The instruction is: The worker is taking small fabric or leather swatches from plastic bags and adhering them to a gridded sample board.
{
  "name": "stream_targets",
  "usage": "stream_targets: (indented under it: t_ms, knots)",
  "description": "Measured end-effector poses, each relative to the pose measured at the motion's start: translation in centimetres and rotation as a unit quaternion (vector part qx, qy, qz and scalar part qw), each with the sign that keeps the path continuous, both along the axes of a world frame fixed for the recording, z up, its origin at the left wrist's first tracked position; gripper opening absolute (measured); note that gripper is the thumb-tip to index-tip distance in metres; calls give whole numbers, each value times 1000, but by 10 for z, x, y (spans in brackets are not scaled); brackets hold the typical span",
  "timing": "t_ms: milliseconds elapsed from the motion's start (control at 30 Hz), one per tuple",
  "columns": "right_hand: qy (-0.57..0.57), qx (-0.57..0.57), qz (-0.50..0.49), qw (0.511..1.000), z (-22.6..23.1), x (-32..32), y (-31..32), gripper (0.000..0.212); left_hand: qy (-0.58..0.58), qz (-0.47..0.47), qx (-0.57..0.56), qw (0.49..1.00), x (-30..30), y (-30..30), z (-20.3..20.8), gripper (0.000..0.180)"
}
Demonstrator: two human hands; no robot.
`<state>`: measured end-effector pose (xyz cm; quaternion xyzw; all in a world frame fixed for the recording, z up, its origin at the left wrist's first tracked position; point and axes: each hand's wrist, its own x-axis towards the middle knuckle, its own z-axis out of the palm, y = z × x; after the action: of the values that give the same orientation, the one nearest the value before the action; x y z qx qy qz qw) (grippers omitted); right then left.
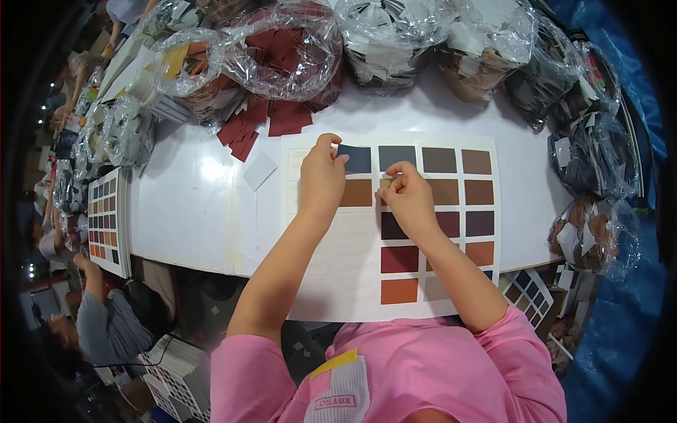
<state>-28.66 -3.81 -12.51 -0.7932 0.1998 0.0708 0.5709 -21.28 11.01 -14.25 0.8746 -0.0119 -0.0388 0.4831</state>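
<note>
A white sample card (345,282) with rows of coloured rectangular swatches lies in front of me. At its upper left, my left hand (324,173) is curled, with thumb and index finger at the left edge of a dark blue swatch (357,159). Just below that is a brown swatch (356,193). My right hand (410,197) hovers over the second row with its fingertips pinched together; whatever they hold is too small to make out. It partly covers the swatches beneath. A grey-blue swatch (397,158) sits above it. The card's lower left bears faint stripes and no swatches.
Clear plastic bags of cut pieces line the table's far side, including a bag of dark red pieces (282,56). Loose red pieces (243,130) and a white square (260,172) lie nearby. A stack of sample cards (109,222) stands left. Another person (116,317) sits at lower left.
</note>
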Motion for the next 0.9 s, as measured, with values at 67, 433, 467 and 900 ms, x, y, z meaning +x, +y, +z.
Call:
stream_targets:
  t_ms: [67,433,467,900]
  knots:
    - [-2,-10,-9,1000,1,0,1,27,-1,2,9,1000,-2,-1,2,23]
    - [-9,-178,137,974,5,9,2,46,-42,1,66,997,-5,-6,3,28]
    - [-29,-231,160,959,3,12,2,47,-40,2,89,995,-4,-7,4,30]
    - [-39,-320,205,924,0,17,6,45,-216,41,189,957,-2,21,-1,45]
